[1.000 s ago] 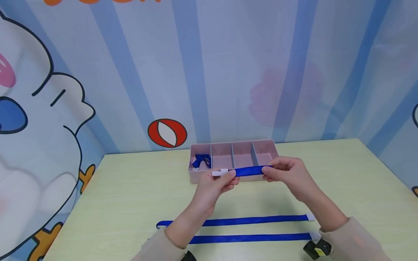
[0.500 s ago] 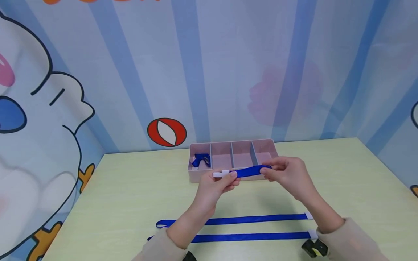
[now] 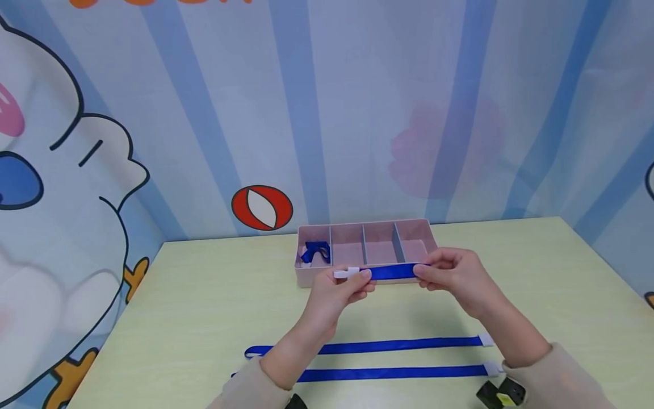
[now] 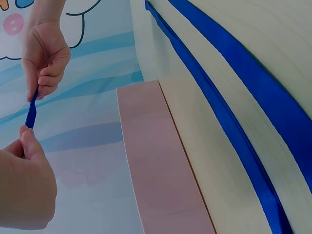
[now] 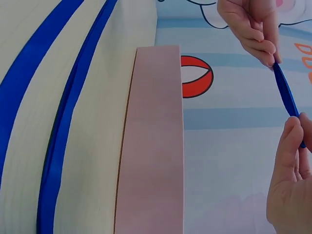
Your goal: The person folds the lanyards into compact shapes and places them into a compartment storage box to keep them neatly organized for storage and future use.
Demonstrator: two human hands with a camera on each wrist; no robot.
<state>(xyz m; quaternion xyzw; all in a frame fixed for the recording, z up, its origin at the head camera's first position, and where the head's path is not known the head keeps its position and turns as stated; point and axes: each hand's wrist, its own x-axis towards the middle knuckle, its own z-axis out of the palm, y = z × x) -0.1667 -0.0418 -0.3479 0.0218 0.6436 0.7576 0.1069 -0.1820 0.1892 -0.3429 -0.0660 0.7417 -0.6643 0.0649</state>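
Observation:
Over the front of the pink box, both hands hold a folded blue lanyard (image 3: 392, 272) between them. My left hand (image 3: 337, 292) pinches its left end with thumb and fingers, and a white clip (image 3: 346, 273) sticks out beyond the thumb. Its right end is pinched by my right hand (image 3: 460, 278), and the stretch between the hands is straight. In the right wrist view the strap (image 5: 286, 90) shows nearly edge-on. Two more blue lanyards, an upper one (image 3: 398, 345) and a lower one (image 3: 393, 374), lie lengthwise on the table, with white ends at the right.
The pink box (image 3: 309, 277) stands at the back of the pale table (image 3: 204, 295), split into several compartments. A bundled blue lanyard (image 3: 317, 250) lies in its leftmost compartment. Behind the table hangs a striped cartoon backdrop (image 3: 352, 142).
My right hand dipped slightly left, bending the strap, then moved right and a little down, so the strap is straight now. The left hand has barely moved and keeps its pinch.

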